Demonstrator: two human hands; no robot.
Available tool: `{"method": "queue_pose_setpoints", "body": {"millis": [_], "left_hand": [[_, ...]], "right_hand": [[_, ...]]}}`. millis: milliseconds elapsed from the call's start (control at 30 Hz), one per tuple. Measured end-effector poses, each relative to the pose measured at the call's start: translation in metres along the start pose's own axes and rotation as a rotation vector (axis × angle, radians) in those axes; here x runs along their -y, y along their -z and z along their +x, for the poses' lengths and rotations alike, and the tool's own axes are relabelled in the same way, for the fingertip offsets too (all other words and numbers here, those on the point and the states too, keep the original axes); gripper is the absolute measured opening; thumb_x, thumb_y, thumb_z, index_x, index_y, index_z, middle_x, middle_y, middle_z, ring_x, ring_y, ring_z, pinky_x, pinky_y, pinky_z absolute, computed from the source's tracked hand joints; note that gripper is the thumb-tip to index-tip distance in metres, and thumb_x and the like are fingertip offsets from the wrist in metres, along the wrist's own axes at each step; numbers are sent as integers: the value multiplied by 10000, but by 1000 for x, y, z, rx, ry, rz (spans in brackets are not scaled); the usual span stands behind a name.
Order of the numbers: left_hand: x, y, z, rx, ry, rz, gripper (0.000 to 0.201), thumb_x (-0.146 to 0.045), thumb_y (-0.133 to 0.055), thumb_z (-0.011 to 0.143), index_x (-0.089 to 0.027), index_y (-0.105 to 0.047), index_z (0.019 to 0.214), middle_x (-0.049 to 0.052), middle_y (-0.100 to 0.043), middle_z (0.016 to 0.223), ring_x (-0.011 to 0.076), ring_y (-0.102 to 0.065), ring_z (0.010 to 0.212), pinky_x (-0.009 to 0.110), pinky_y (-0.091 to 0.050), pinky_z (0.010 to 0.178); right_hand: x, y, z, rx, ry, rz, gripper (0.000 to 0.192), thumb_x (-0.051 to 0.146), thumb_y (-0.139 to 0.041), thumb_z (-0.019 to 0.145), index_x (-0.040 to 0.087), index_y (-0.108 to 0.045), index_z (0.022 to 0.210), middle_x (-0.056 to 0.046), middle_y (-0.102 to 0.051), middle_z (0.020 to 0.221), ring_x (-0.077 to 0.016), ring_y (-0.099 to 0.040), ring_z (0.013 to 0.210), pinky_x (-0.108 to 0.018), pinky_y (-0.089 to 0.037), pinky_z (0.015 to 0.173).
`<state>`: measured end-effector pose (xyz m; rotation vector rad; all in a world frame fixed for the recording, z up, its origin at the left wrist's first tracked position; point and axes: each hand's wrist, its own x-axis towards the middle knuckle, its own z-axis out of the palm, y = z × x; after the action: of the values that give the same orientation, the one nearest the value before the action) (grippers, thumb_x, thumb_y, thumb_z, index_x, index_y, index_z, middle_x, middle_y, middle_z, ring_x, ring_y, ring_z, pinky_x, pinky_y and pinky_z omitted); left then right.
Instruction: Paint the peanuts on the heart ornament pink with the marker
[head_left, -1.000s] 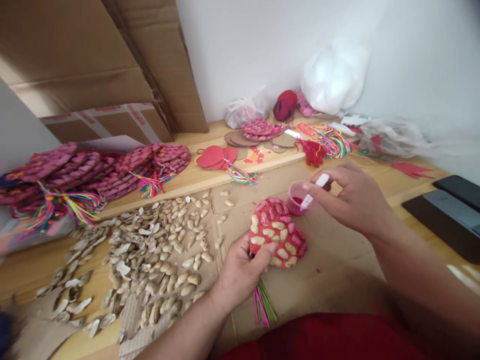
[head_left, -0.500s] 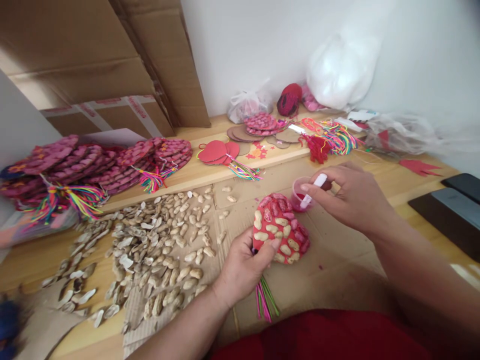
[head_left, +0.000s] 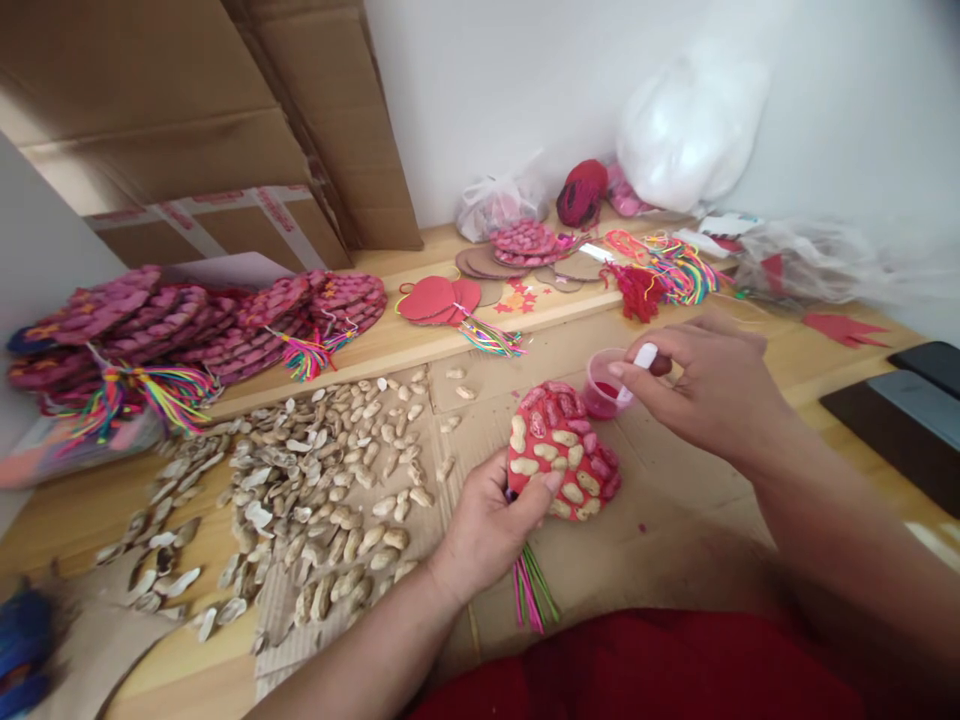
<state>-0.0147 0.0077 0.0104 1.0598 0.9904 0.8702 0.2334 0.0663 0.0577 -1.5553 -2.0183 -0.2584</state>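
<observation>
My left hand (head_left: pixel 486 525) pinches the lower edge of a red round ornament (head_left: pixel 559 452) covered with peanut shells, some painted red, some bare. A bundle of pink and green threads (head_left: pixel 531 590) hangs from it below my hand. My right hand (head_left: pixel 709 395) holds a small white-handled brush (head_left: pixel 636 368) whose tip dips into a little pink cup of red paint (head_left: pixel 602 386) just beyond the ornament. Both rest over a sheet of brown cardboard (head_left: pixel 675 500).
A heap of peanut shells (head_left: pixel 315 490) lies to the left. Stacks of finished pink ornaments with rainbow tassels (head_left: pixel 187 335) line a raised wooden ledge, with red discs (head_left: pixel 435 298), coloured threads (head_left: pixel 667 270) and plastic bags (head_left: pixel 690 125) farther back. Cardboard boxes (head_left: pixel 187 130) lean on the wall. A dark device (head_left: pixel 900 410) sits right.
The brush tip has gone down from above the cup's rim into the red paint. The view has shifted slightly; my left hand keeps the same hold on the ornament.
</observation>
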Motion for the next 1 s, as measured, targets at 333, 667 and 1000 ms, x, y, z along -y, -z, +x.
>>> {"method": "queue_pose_setpoints", "body": {"millis": [333, 667, 1000], "left_hand": [[4, 0, 0, 5, 10, -6, 328, -498, -772, 830, -189, -665, 803, -56, -528, 565, 130, -505, 581, 239, -415, 599], [0, 0, 1, 27, -18, -11, 360, -505, -756, 838, -183, -610, 767, -61, -513, 577, 94, -400, 530, 215, -346, 529], [0, 1, 2, 61, 16, -47, 385, -514, -756, 830, -181, -571, 776, -57, -503, 598, 87, -412, 523, 207, -337, 506]], "right_hand": [[1, 0, 1, 7, 14, 49, 267, 450, -674, 846, 261, -626, 663, 4, -650, 598, -208, -579, 650, -352, -382, 640], [3, 3, 1, -40, -38, 82, 235, 442, -714, 827, 257, -665, 691, -4, -677, 632, -205, -595, 674, -363, -409, 684], [43, 21, -7, -263, -2, 680, 67, 215, -709, 854, 267, -702, 895, 4, -693, 777, -168, -628, 697, -347, -484, 667]]}}
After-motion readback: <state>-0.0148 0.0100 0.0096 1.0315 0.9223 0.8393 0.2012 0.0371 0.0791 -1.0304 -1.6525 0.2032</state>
